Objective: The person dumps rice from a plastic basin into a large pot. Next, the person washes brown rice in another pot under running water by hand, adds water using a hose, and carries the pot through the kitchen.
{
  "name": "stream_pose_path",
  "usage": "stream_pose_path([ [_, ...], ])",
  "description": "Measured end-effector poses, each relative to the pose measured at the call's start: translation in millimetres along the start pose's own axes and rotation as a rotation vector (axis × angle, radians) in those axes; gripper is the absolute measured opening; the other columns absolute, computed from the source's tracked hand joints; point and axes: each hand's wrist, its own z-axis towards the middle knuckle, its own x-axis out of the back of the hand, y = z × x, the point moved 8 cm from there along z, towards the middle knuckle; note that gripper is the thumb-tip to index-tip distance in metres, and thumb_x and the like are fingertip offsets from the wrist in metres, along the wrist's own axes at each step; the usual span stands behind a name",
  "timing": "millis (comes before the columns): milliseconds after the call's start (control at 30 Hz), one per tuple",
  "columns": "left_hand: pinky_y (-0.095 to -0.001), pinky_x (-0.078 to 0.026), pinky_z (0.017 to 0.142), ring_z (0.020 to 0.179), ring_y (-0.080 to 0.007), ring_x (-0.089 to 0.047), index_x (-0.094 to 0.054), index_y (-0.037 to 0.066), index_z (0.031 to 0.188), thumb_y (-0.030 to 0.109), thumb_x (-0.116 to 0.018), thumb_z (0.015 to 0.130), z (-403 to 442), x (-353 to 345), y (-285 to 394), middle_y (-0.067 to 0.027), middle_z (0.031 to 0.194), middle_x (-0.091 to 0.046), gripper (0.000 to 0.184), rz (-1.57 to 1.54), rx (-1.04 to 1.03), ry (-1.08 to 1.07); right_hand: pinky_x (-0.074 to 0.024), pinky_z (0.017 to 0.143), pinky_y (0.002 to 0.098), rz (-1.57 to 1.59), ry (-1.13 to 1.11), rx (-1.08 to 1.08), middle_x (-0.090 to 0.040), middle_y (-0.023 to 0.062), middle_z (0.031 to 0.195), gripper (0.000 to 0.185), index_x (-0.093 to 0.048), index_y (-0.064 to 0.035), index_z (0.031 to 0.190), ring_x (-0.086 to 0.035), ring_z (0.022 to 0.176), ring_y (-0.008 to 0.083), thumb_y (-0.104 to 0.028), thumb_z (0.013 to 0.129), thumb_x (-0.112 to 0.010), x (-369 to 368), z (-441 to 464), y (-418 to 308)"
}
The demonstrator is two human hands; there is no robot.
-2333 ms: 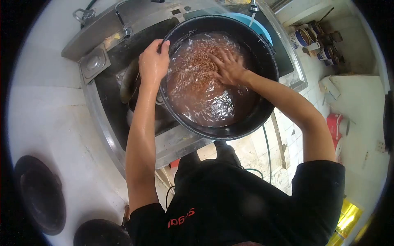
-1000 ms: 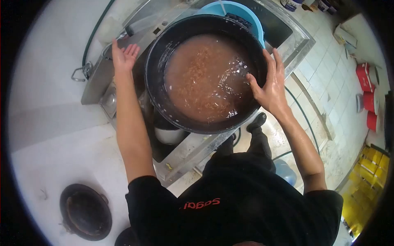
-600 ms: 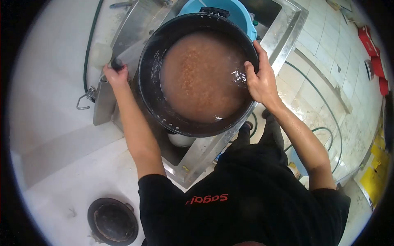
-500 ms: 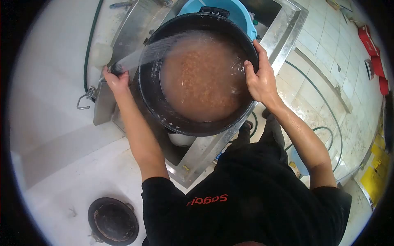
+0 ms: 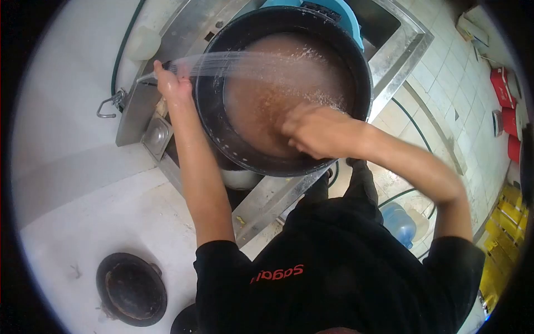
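Observation:
A large black pot (image 5: 210, 106) rests tilted over the sink, holding cloudy brownish water (image 5: 250, 72) with brown grains or beans (image 5: 267, 114) beneath the surface. At the pot's left side, my left hand (image 5: 177, 88) is closed on a small dark spray head (image 5: 166, 67), partly hidden by the fingers. Its fan of water shoots rightward into the pot. My right hand (image 5: 320, 131) reaches over the near right rim, fingers down at the water. They are bent and smeared by motion, so their grip is not clear. Splashes rise by the far right wall.
Around the pot is a steel sink (image 5: 414, 42), with a light blue basin (image 5: 349, 22) behind. A white rounded container (image 5: 143, 44) and green hose (image 5: 127, 42) are at the left wall. A dark round object (image 5: 133, 289) lies lower left; a blue bottle (image 5: 398, 222) stands right.
My right hand has left the pot's right rim and moved into the pot. The left hand with the spray head is higher and nearer the pot, and splashes now rise at the far right.

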Motion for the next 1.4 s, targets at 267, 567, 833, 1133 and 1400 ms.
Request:
stream_pose_path([
  [267, -0.0412, -0.053, 0.08, 0.103, -0.0331, -0.057, -0.013, 0.001, 0.142, 0.044, -0.057, 0.093, -14.2, -4.1, -4.5, -0.0201, 0.133, -0.042, 0.079, -0.002, -0.108, 0.175, -0.0167, 0.115, 0.056, -0.511, -0.309, 0.521, -0.02, 0.0123, 0.156, 0.052, -0.037, -0.0214, 0.145, -0.014, 0.145, 0.0308, -0.046, 0.098, -0.036, -114.4, 107.6, 39.8],
  [567, -0.0392, -0.054, 0.075, 0.095, -0.0288, -0.059, -0.019, -0.001, 0.137, 0.044, -0.055, 0.093, -12.4, -3.0, -5.0, -0.019, 0.127, -0.045, 0.073, 0.033, -0.165, 0.183, -0.0295, 0.11, 0.0499, -0.504, -0.119, -0.193, -0.031, 0.0119, 0.15, 0.061, -0.028, -0.0218, 0.148, -0.031, 0.137, 0.034, -0.054, 0.097, -0.035, -16.9, 145.5, 155.7],
  [833, -0.0381, -0.051, 0.068, 0.088, -0.0263, -0.059, -0.02, -0.004, 0.138, 0.046, -0.055, 0.092, -19.9, -5.3, 0.4, -0.0204, 0.123, -0.047, 0.076, 0.063, -0.175, 0.187, -0.0498, 0.09, 0.048, -0.531, -0.466, -0.517, -0.054, 0.029, 0.125, 0.064, -0.03, 0.0027, 0.142, -0.06, 0.107, 0.0432, -0.034, 0.091, -0.047, -25.8, 38.7, 166.7],
  [1133, -0.0371, -0.05, 0.066, 0.083, -0.025, -0.059, -0.019, -0.002, 0.137, 0.041, -0.06, 0.09, -17.8, -3.7, -3.7, -0.0207, 0.113, -0.051, 0.076, -0.025, -0.126, 0.157, -0.0502, 0.089, 0.0402, -0.487, -0.987, -0.313, -0.061, 0.0193, 0.121, 0.054, -0.045, -0.0073, 0.137, -0.062, 0.107, 0.0342, -0.026, 0.088, -0.058, -56.7, 15.7, 28.6],
  [1400, -0.0451, -0.041, 0.083, 0.094, -0.0253, -0.059, -0.049, 0.008, 0.111, 0.036, -0.071, 0.082, 3.0, 8.2, -6.1, -0.0101, 0.099, -0.057, 0.046, -0.064, 0.225, -0.04, -0.0282, 0.107, 0.0545, -0.311, -0.672, 0.107, -0.04, 0.0105, 0.144, 0.049, -0.051, -0.0144, 0.132, -0.032, 0.137, 0.0298, -0.018, 0.083, -0.06, -111.0, 9.1, 55.7],
])
